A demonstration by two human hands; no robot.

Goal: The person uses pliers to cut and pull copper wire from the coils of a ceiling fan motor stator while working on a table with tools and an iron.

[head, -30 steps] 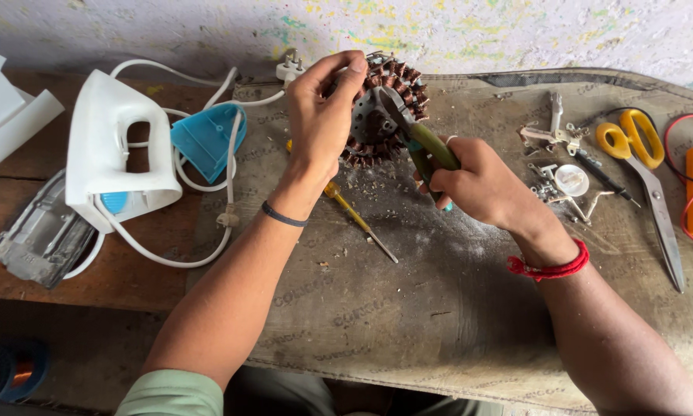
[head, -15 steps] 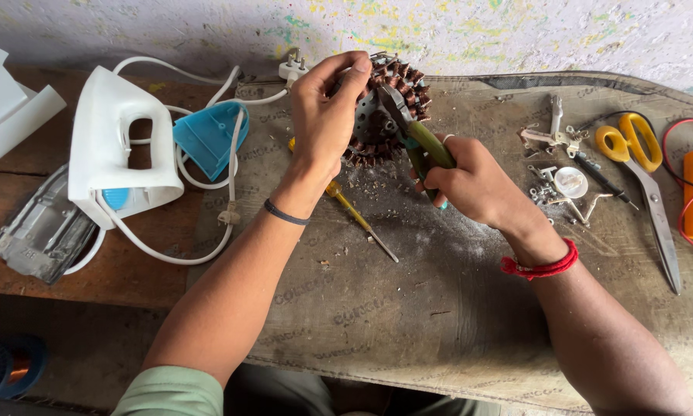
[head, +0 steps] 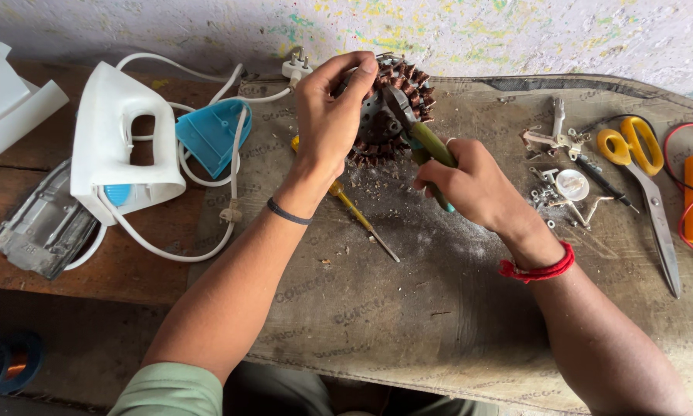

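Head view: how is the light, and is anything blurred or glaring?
Head view: soft, even daylight, no glare; faint shadow under the left hand on the wound motor core; right hand and green-handled pliers sharp; forearms at the bottom edge slightly soft.

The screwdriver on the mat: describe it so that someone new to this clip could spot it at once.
Start at the grey mat covering the bench, then find the left hand gripping the round copper-wound coil. The screwdriver lies just below that wrist, slanting down to the right. Its yellow handle and thin bare shaft set it apart from the green-handled pliers in the right hand.
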